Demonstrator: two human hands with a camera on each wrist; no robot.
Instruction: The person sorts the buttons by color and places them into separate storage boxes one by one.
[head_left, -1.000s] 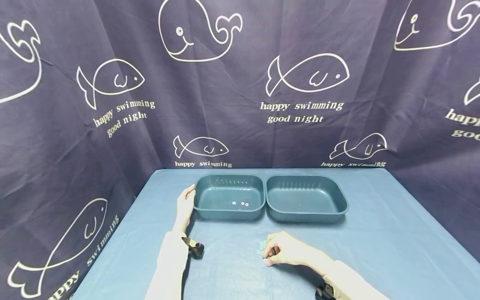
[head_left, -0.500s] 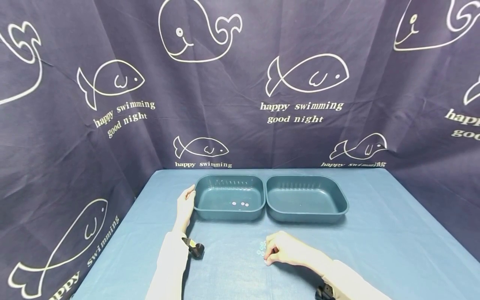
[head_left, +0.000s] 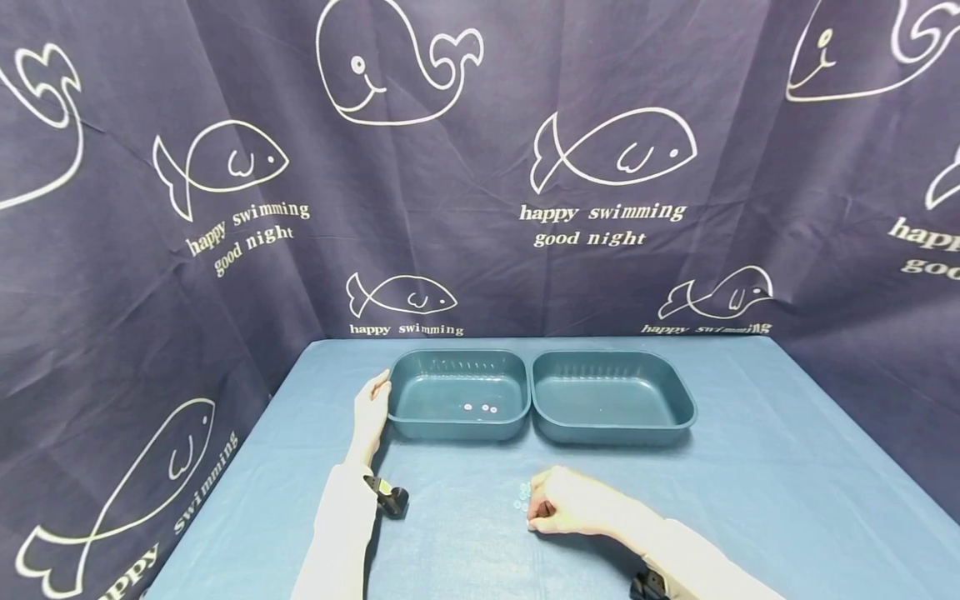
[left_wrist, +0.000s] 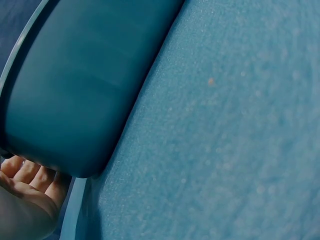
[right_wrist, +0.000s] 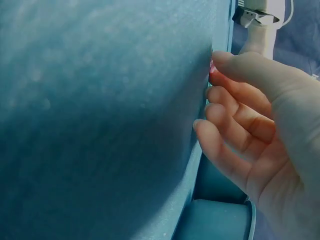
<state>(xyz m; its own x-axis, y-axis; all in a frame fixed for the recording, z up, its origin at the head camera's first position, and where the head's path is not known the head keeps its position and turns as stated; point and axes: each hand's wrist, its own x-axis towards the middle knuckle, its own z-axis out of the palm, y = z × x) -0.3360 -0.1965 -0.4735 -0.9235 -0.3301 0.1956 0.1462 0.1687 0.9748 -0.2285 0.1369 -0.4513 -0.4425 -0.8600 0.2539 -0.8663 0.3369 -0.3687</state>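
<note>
Gently pinching a pink piece (right_wrist: 212, 66)

Lower centre, your right hand (head_left: 568, 502) is clamping it at the tabletop (head_left: 450, 533); you're probably wanting a light pinch, clear of the pale-blue pieces (head_left: 524, 489). Left of centre, your left hand (head_left: 370, 410) is touching a bin (head_left: 457, 430), its grip unclear.

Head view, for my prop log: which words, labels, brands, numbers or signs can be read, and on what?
"happy swimming": curtain, several times.
"good night": curtain, below some of those.
Lettering at right edge: cut off.
Trays: none readable.
Discs, left wrist camera: too small to tell.
</note>
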